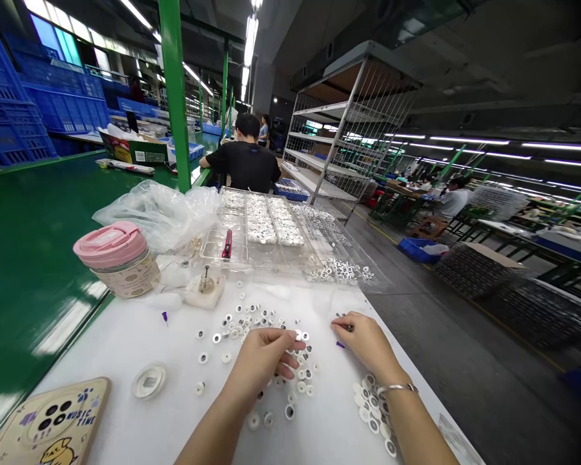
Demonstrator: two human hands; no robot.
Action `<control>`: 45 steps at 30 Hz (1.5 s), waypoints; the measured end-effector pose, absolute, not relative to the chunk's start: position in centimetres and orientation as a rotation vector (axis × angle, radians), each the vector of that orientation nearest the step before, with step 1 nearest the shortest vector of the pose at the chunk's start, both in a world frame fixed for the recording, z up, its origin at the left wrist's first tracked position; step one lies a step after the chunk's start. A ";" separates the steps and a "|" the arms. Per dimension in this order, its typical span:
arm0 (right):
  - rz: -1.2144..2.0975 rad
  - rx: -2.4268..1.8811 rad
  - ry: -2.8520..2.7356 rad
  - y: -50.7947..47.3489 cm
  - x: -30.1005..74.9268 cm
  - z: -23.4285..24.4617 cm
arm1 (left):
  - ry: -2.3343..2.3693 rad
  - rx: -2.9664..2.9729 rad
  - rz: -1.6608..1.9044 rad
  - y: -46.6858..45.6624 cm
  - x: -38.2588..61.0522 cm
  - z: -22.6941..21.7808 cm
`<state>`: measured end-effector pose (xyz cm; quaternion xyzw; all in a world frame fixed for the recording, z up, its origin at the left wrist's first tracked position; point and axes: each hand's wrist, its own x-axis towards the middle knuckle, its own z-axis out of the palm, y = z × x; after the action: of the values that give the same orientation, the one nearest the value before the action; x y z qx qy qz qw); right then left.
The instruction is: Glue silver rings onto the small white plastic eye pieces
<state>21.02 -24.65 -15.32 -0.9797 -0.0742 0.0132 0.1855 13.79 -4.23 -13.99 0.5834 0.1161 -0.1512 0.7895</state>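
Many small white ring-shaped parts (252,320) lie scattered on a white table mat (126,342). My left hand (261,358) rests over them, its fingers curled together in a pinch on a small white part. My right hand (365,342), a bracelet on its wrist, is closed on a thin dark tool whose purple tip (339,345) shows below the fingers. More white rings (372,407) are piled beside my right forearm.
Clear plastic trays (271,226) of parts stand at the back with a red cutter (227,244). A pink-lidded jar (119,258), plastic bag (159,210), small stand (206,287), wire spool (148,381) and phone (48,426) lie left. A person in black (244,161) sits ahead. Aisle on the right.
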 end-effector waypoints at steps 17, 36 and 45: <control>-0.184 -2.090 -0.659 -22.6 18.3 -13.9 | 0.201 1.216 -0.339 -4.2 13.9 -14.6; -0.307 -2.054 -0.952 -21.5 16.8 -14.1 | 0.252 1.143 -0.357 -4.5 13.6 -14.0; -0.357 -2.103 -1.034 -21.5 16.6 -14.2 | 0.234 1.105 -0.359 -4.6 13.7 -14.4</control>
<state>16.58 -21.50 -14.16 -0.8220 -0.4043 -0.1397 0.3760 13.68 -4.58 -14.40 0.5207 0.1102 -0.1690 0.8295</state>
